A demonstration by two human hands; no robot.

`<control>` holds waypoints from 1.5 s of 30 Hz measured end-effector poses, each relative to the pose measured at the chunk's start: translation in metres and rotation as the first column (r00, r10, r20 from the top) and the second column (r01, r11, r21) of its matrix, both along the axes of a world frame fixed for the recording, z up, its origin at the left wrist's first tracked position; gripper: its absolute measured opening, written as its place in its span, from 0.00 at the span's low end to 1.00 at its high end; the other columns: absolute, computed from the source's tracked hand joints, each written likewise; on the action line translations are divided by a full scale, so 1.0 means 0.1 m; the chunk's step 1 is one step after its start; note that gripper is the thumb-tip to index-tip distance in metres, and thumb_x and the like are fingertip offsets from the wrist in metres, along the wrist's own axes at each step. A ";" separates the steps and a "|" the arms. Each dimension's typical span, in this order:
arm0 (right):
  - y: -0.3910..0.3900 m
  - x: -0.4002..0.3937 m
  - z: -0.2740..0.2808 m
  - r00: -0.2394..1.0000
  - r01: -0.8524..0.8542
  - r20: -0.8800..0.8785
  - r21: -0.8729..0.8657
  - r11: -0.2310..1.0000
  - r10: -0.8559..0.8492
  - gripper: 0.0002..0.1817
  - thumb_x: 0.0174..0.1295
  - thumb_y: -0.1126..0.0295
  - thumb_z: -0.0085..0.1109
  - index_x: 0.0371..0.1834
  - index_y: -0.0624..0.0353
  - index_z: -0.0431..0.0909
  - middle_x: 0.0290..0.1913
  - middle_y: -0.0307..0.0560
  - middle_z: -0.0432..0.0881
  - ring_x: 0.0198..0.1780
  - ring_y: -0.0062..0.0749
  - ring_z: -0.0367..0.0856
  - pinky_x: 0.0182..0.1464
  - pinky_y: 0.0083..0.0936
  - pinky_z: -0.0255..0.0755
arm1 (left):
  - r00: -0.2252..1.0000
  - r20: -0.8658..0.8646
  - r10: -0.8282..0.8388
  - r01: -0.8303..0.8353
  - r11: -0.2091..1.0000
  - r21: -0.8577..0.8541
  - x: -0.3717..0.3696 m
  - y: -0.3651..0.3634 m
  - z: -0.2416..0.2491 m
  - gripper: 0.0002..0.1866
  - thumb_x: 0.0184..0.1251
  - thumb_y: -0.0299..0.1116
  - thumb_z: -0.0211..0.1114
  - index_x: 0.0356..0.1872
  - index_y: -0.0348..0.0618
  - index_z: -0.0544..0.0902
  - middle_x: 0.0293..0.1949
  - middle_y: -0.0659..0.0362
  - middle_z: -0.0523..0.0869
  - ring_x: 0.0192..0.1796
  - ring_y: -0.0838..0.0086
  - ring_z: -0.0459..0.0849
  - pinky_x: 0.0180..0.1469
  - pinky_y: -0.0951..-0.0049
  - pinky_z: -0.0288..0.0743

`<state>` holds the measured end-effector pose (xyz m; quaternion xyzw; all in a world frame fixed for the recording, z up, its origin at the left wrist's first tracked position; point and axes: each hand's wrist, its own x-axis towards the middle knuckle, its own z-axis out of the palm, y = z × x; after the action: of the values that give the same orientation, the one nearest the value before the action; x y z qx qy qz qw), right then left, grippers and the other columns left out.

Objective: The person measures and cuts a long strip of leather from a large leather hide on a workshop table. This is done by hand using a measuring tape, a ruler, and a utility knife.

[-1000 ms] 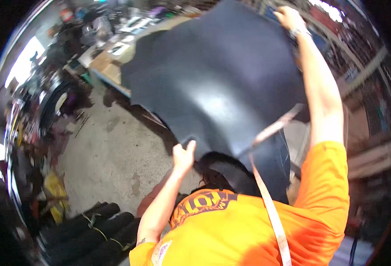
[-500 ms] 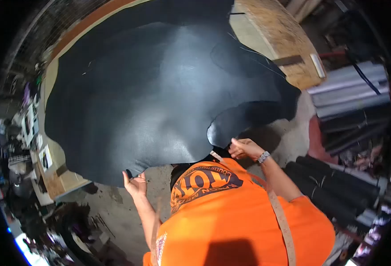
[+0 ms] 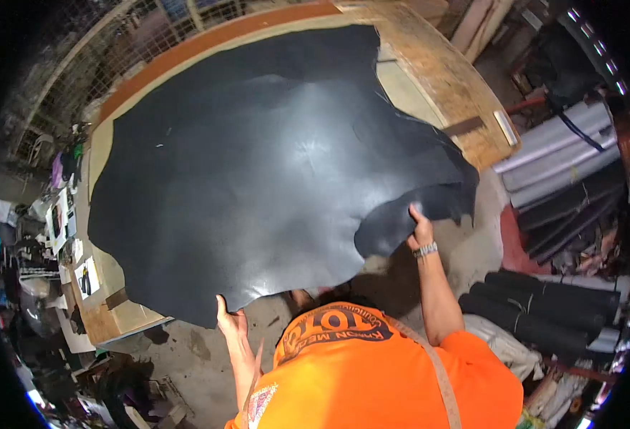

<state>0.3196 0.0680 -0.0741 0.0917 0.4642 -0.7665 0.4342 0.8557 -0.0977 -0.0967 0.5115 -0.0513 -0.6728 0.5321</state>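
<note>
A large black hide (image 3: pixel 258 171) with a wavy outline lies over a wooden table, its near edge hanging over the front. At its near left edge, my left hand (image 3: pixel 230 319) pinches the rim, thumb on top and fingers underneath. My right hand (image 3: pixel 421 230), with a metal watch at the wrist, grips the edge of a lobe (image 3: pixel 390 225) at the near right, thumb on the upper surface. A tape measure (image 3: pixel 440 372) hangs over the orange shirt (image 3: pixel 401 379).
The wooden table top (image 3: pixel 429 50) shows at the back right. Grey rolls (image 3: pixel 565 154) and black rolls (image 3: pixel 537 307) are stacked on the right. Papers and a tool (image 3: pixel 86 277) lie at the table's left end. Wire mesh (image 3: pixel 115 64) stands behind.
My right hand has moved up and forward from near the shirt to the lobe's edge. My left hand still holds the rim, now slightly lower and farther right in view.
</note>
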 end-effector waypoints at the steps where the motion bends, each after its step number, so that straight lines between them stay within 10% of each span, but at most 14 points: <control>1: -0.06 0.06 0.06 0.993 0.048 -0.103 -0.014 0.999 -0.050 0.19 0.73 0.68 0.63 0.64 0.65 0.79 0.59 0.52 0.85 0.59 0.46 0.84 0.63 0.44 0.78 | 0.998 0.045 0.051 -0.051 0.998 0.020 -0.07 -0.02 -0.05 0.23 0.73 0.35 0.71 0.64 0.38 0.79 0.62 0.54 0.85 0.63 0.63 0.84 0.63 0.55 0.81; 8: -0.71 -0.50 0.69 0.946 -0.012 -0.321 -0.186 0.983 -0.049 0.12 0.69 0.77 0.64 0.54 0.64 0.82 0.50 0.49 0.87 0.51 0.39 0.87 0.56 0.36 0.84 | 0.985 0.003 0.173 -0.173 0.984 0.050 -0.61 -0.02 -0.14 0.18 0.72 0.27 0.71 0.60 0.41 0.81 0.57 0.54 0.87 0.57 0.65 0.87 0.57 0.62 0.85; 16: -2.27 -1.39 1.39 0.801 -0.279 -0.585 -0.180 0.943 0.126 0.25 0.59 0.82 0.72 0.61 0.65 0.80 0.59 0.47 0.85 0.59 0.37 0.83 0.64 0.34 0.77 | 0.975 0.055 0.215 -0.217 0.976 0.035 -1.36 -0.68 0.22 0.23 0.73 0.25 0.69 0.66 0.34 0.74 0.65 0.46 0.79 0.61 0.54 0.83 0.58 0.48 0.84; 21: -3.26 -2.06 1.31 0.804 -0.283 -0.570 -0.114 0.952 0.170 0.31 0.55 0.83 0.76 0.58 0.68 0.66 0.49 0.53 0.82 0.54 0.45 0.85 0.57 0.41 0.82 | 0.966 0.038 0.256 -0.252 0.964 -0.080 -1.66 -1.57 0.45 0.20 0.73 0.25 0.69 0.63 0.34 0.78 0.60 0.49 0.84 0.56 0.57 0.85 0.49 0.52 0.85; 25: -3.52 -2.07 1.12 0.841 -0.194 -0.526 -0.073 0.978 0.128 0.32 0.56 0.84 0.74 0.65 0.69 0.71 0.58 0.55 0.85 0.58 0.46 0.84 0.62 0.43 0.80 | 0.958 0.151 0.245 -0.230 0.967 -0.109 -1.68 -2.30 0.42 0.18 0.70 0.26 0.73 0.58 0.36 0.82 0.53 0.52 0.88 0.47 0.60 0.88 0.40 0.58 0.82; 30: -3.55 -1.87 1.05 0.889 -0.237 -0.402 0.010 0.971 0.221 0.20 0.58 0.78 0.76 0.51 0.68 0.78 0.52 0.53 0.86 0.47 0.43 0.89 0.52 0.39 0.85 | 0.927 0.239 0.289 -0.282 0.957 -0.062 -1.51 -2.93 0.27 0.18 0.70 0.26 0.73 0.59 0.41 0.83 0.55 0.55 0.88 0.50 0.61 0.87 0.44 0.54 0.83; 34: -3.25 -1.84 0.87 0.945 -0.091 -0.317 -0.029 0.995 0.077 0.19 0.65 0.65 0.73 0.55 0.60 0.83 0.51 0.43 0.87 0.49 0.37 0.86 0.51 0.35 0.81 | 0.925 0.273 0.266 -0.265 0.963 -0.039 -1.33 -3.26 0.10 0.21 0.71 0.28 0.72 0.62 0.39 0.80 0.57 0.53 0.86 0.57 0.60 0.84 0.47 0.47 0.81; 39: -2.68 -3.32 0.90 0.882 0.414 -0.112 -0.279 0.866 -0.458 0.28 0.72 0.51 0.61 0.61 0.67 0.78 0.63 0.61 0.83 0.64 0.54 0.82 0.72 0.54 0.72 | 0.726 0.574 -0.378 0.212 0.917 0.337 -1.02 -3.26 0.48 0.31 0.75 0.54 0.66 0.41 0.24 0.82 0.28 0.46 0.87 0.17 0.63 0.83 0.16 0.68 0.72; 42: -2.81 -3.98 0.90 0.820 0.487 -0.325 -0.036 0.873 -0.471 0.25 0.72 0.57 0.63 0.62 0.67 0.78 0.59 0.59 0.85 0.58 0.53 0.86 0.61 0.49 0.81 | 0.458 0.654 -0.602 0.337 0.799 0.499 -0.94 -3.38 0.71 0.39 0.76 0.64 0.59 0.31 0.27 0.84 0.20 0.50 0.86 0.20 0.65 0.88 0.16 0.74 0.73; 45: -3.56 -4.05 1.26 0.448 0.665 -0.860 0.138 0.734 -0.244 0.16 0.62 0.67 0.69 0.44 0.72 0.85 0.44 0.52 0.88 0.46 0.38 0.86 0.49 0.36 0.81 | 0.724 0.567 -0.393 0.305 0.919 0.248 -1.13 -3.39 0.94 0.28 0.77 0.51 0.65 0.45 0.26 0.83 0.34 0.49 0.90 0.25 0.65 0.90 0.19 0.74 0.77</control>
<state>-0.0851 -0.2880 0.0519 -0.0352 0.7284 -0.6787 -0.0866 0.7427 -0.4370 -0.0030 0.7161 -0.2681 -0.5628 0.3140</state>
